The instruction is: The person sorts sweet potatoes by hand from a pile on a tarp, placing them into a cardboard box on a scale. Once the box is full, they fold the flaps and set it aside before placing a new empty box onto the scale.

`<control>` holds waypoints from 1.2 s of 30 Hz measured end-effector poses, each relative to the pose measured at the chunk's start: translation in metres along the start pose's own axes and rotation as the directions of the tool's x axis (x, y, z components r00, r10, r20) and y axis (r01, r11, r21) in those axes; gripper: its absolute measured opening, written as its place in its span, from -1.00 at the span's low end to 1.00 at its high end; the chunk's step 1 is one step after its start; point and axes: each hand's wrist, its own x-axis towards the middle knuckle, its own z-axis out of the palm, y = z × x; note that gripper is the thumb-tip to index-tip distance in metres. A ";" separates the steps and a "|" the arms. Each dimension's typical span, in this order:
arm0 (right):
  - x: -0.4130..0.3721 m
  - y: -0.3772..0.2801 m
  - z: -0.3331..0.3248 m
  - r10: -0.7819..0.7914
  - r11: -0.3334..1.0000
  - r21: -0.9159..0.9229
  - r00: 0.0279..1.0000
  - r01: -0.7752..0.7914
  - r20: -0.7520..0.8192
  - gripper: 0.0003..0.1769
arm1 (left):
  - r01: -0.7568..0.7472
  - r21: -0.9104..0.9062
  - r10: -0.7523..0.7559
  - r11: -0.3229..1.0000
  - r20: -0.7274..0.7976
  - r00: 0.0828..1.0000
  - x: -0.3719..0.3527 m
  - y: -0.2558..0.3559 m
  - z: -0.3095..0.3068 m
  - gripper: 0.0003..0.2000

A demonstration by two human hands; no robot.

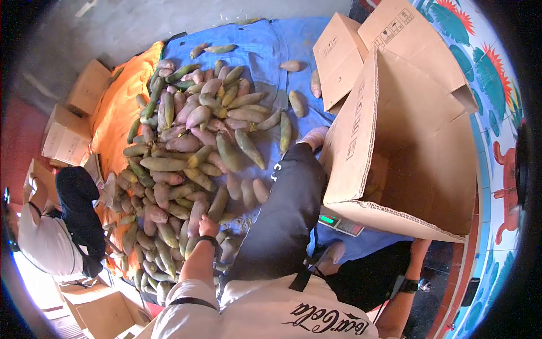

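Note:
My left hand (208, 227) is closed round the lower end of a long brownish-pink tuber (197, 216), at the near side of a large pile of green and pink tubers (180, 147). At the lower right, my right hand (419, 247) is at the lower edge of a big open cardboard box (351, 152), and its fingers are hidden by the box. Beside that box, partly under it, lies a scale (344, 225) with a lit green display.
A blue tarp (254, 45) and an orange cloth (121, 101) lie under the pile. Another person (53, 237) in a light shirt is at the left, near cardboard boxes (68, 133). Another box (339, 56) is at the upper right, by a painted wall (471, 28).

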 end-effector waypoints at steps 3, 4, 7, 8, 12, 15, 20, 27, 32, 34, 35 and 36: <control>-0.002 0.005 0.000 0.077 0.997 0.006 0.995 -0.078 0.068 -0.66 | -0.156 0.138 0.151 0.978 0.043 0.988 0.091 -0.069 0.090 -0.37; -0.001 0.009 0.002 0.078 0.996 0.043 0.996 -0.079 0.042 -0.66 | -0.357 0.300 0.347 0.885 0.088 0.934 0.143 -0.112 0.141 -0.33; -0.002 -0.004 0.003 0.038 0.998 0.059 0.999 -0.036 -0.035 -0.65 | -0.024 -0.127 0.042 0.992 0.146 0.988 0.037 -0.031 0.046 -0.36; -0.002 -0.002 0.003 0.039 0.998 0.060 0.998 -0.037 -0.044 -0.65 | -0.032 -0.129 0.051 0.991 0.142 0.989 0.044 -0.030 0.050 -0.36; -0.002 0.015 0.009 0.026 0.996 0.083 0.999 -0.024 -0.024 -0.68 | -0.124 -0.320 0.198 0.939 0.211 0.957 0.018 0.009 0.011 -0.56; -0.002 0.004 0.010 0.015 0.992 0.128 0.999 -0.010 -0.042 -0.72 | 0.054 -0.706 0.149 0.706 0.223 0.963 -0.029 0.039 -0.046 -0.62; 0.001 -0.022 0.000 -0.002 0.993 0.116 1.000 0.000 0.014 -0.72 | -0.105 -0.796 0.266 0.595 0.072 0.961 -0.068 0.071 -0.103 -0.59; 0.004 -0.045 -0.004 0.029 0.982 0.186 0.997 -0.016 -0.067 -0.77 | -0.583 -0.778 0.735 0.232 -0.252 0.629 -0.188 0.151 -0.201 -0.52; 0.003 -0.033 0.000 0.064 0.985 0.159 0.998 -0.064 0.005 -0.75 | -0.681 -0.732 0.851 -0.020 -0.370 0.373 -0.251 0.190 -0.227 -0.48; 0.003 -0.028 0.003 0.046 0.982 0.183 0.999 -0.043 -0.013 -0.75 | -0.681 -0.727 0.897 -0.084 -0.353 0.266 -0.267 0.202 -0.235 -0.47; 0.003 -0.026 0.004 0.028 0.979 0.204 0.999 -0.023 -0.023 -0.75 | -0.730 -0.667 0.884 -0.149 -0.421 0.203 -0.273 0.210 -0.234 -0.49; 0.003 -0.024 0.005 0.028 0.979 0.204 0.999 -0.021 -0.028 -0.75 | -0.731 -0.665 0.884 -0.154 -0.423 0.199 -0.280 0.215 -0.235 -0.49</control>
